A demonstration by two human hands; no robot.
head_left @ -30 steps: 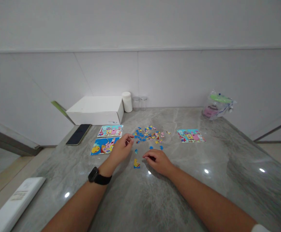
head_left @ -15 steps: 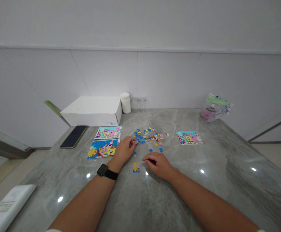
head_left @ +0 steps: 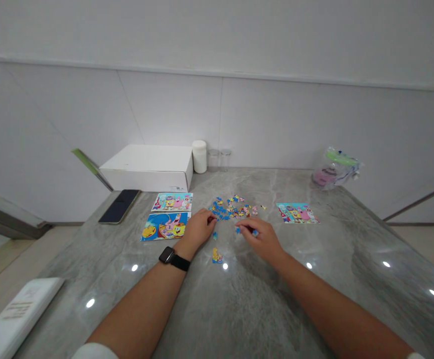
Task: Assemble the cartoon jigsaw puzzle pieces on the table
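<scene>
A loose heap of jigsaw puzzle pieces [head_left: 222, 212], mostly blue, yellow and pink, lies mid-table. At its near left edge rests my left hand [head_left: 199, 229], a watch [head_left: 167, 255] on its wrist. Its fingers are curled together, and whatever they pinch is hidden. My right hand [head_left: 262, 239] has thumb and forefinger closed at a blue puzzle piece [head_left: 238, 230]. Another blue piece [head_left: 255, 233] shows beside those fingers. Between the hands lie a small teal piece [head_left: 215, 236] and, nearer me, a little joined yellow-and-blue section [head_left: 217, 256].
Two cartoon picture cards [head_left: 172, 202] [head_left: 164, 227] lie left, another card [head_left: 298, 213] right. Behind are a white box [head_left: 145, 167], a white jar [head_left: 199, 157], two clear jars [head_left: 219, 160] and a bagged tub [head_left: 336, 167]. A phone [head_left: 119, 206] and a white device [head_left: 20, 316] lie left.
My right hand has moved forward and right, from beside the joined section to the blue pieces. My left hand stays by the heap. The whole view has shifted slightly.
</scene>
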